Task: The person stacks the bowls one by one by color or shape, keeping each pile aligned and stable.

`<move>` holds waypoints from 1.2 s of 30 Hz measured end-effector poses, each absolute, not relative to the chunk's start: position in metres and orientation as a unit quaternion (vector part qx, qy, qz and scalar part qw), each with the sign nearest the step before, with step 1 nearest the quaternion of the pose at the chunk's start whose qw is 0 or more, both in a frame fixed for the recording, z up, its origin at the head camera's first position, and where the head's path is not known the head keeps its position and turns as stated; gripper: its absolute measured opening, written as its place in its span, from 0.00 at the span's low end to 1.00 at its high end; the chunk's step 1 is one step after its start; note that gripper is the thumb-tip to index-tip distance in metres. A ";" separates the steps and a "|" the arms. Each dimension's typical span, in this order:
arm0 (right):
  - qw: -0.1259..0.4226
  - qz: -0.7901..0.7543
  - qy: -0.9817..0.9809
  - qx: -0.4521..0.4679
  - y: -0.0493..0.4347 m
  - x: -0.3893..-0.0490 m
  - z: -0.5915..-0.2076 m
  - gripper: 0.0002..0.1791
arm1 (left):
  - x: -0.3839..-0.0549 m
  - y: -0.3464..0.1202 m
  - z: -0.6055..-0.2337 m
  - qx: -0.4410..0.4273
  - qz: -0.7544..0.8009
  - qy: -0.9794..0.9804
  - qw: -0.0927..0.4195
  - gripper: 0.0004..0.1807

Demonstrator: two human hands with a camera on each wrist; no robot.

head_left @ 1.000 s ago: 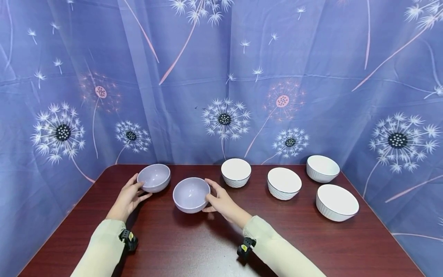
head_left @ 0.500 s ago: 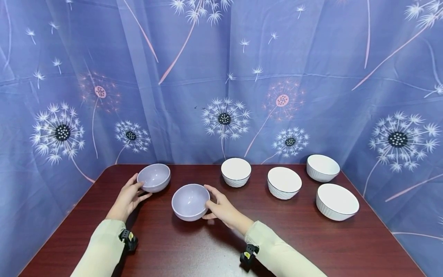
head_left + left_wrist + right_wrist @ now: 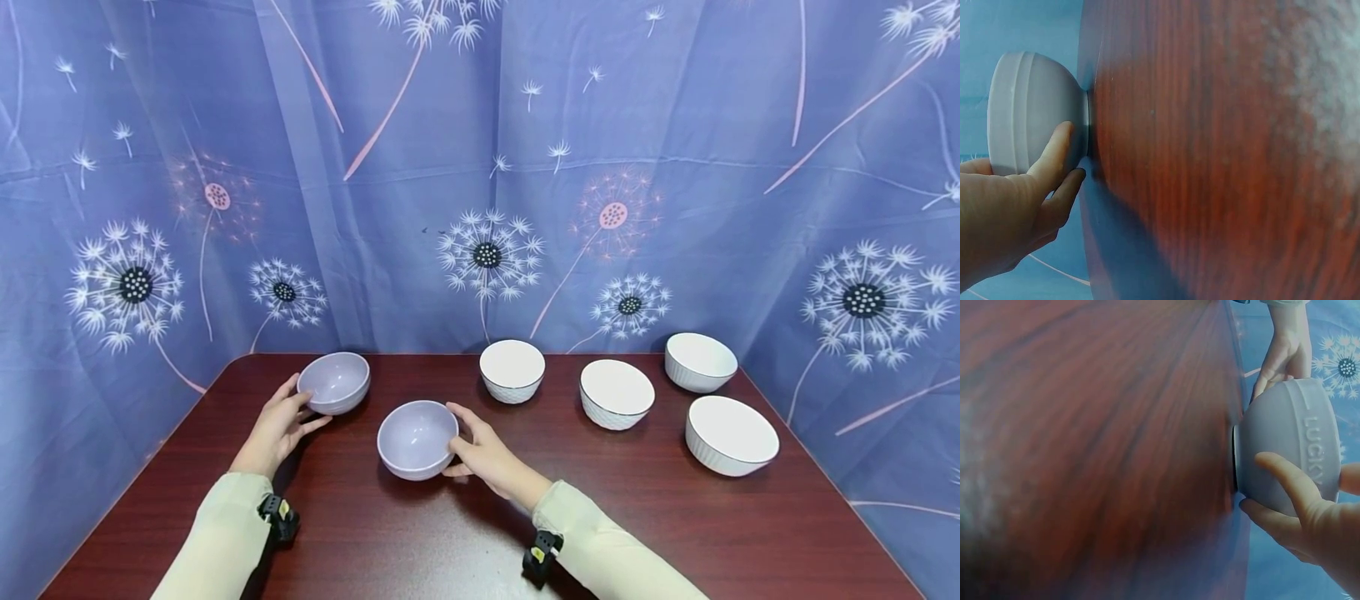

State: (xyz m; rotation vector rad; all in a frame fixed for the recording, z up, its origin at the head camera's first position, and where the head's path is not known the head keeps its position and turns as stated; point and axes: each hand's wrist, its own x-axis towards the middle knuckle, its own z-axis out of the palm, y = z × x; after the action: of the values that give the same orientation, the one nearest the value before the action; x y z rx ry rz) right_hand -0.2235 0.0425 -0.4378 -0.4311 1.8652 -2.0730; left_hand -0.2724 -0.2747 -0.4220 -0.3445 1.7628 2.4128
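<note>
Two lavender bowls are on the left half of the table. My left hand (image 3: 276, 427) grips the left bowl (image 3: 334, 383) at its near left side. In the left wrist view that bowl (image 3: 1041, 103) stands upright with its foot at the tabletop, fingers along its wall. Nearer to me, my right hand (image 3: 489, 457) holds the right bowl (image 3: 417, 440) by its right side, thumb at the rim. The right wrist view shows raised letters "LUCKY" on this bowl (image 3: 1282, 425), its foot down at the wood; the fingers (image 3: 1291, 481) lie against its wall.
Two white bowls with textured walls, one small (image 3: 512, 371) and one (image 3: 617, 393) further right, stand beyond my right hand. Two ribbed white bowls, one at the back (image 3: 701, 362) and one nearer (image 3: 731, 435), are at the table's right side. A blue dandelion curtain (image 3: 405, 208) hangs behind.
My right hand has brought its lavender bowl toward me and down, then slightly right. My left hand and its bowl have stayed in place.
</note>
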 end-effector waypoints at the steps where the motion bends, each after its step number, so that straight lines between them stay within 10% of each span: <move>1: 0.160 -0.727 0.651 -0.150 0.042 -0.223 -0.438 0.38 | -0.273 -0.275 -0.422 -0.115 0.801 0.584 0.067 0.37; 36: 0.173 -0.699 0.675 -0.164 0.049 -0.220 -0.441 0.36 | -0.268 -0.269 -0.422 -0.149 0.786 0.600 0.010 0.36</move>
State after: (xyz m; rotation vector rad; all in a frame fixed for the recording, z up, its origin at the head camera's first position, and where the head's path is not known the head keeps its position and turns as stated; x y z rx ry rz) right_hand -0.2199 0.0493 -0.4413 -0.4642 1.9139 -1.9824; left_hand -0.2676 -0.2688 -0.4220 -0.4640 1.8745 2.4530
